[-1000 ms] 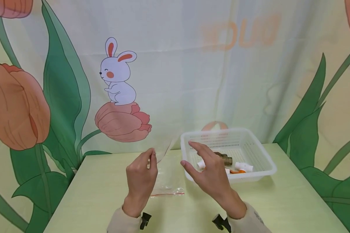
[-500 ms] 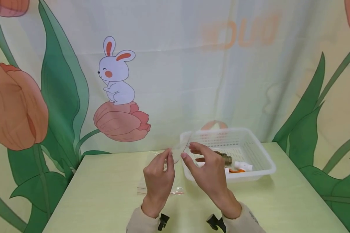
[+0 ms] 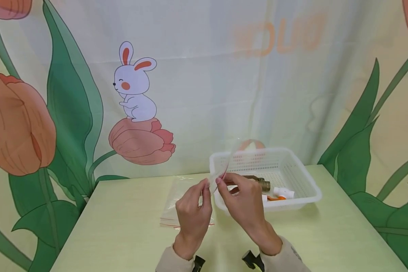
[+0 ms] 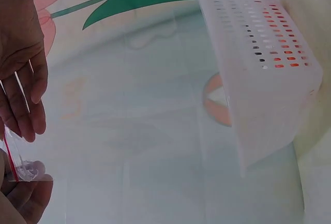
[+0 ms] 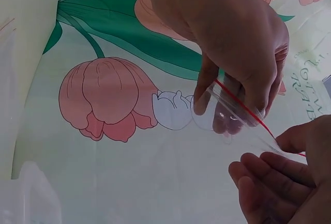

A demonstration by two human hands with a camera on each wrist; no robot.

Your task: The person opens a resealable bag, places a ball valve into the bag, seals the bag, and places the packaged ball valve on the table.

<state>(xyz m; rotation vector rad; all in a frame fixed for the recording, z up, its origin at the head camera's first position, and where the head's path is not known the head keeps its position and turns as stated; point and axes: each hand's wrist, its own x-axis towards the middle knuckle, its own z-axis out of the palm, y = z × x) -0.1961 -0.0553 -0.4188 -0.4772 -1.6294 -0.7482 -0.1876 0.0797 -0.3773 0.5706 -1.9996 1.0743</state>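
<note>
The left hand (image 3: 194,207) and right hand (image 3: 247,200) pinch a clear, flat, red-striped plastic bag (image 3: 227,165) between them, its edge slanting up and right.

Left hand (image 3: 193,211), right hand (image 3: 246,202) both pinching (close together)

From here I count two hands (image 3: 194,211) (image 3: 247,200), one raised clear bag (image 5: 245,107), one white basket (image 3: 294,204), at least two white pieces (image 3: 284,193), one printed rabbit (image 3: 142,106).
</note>
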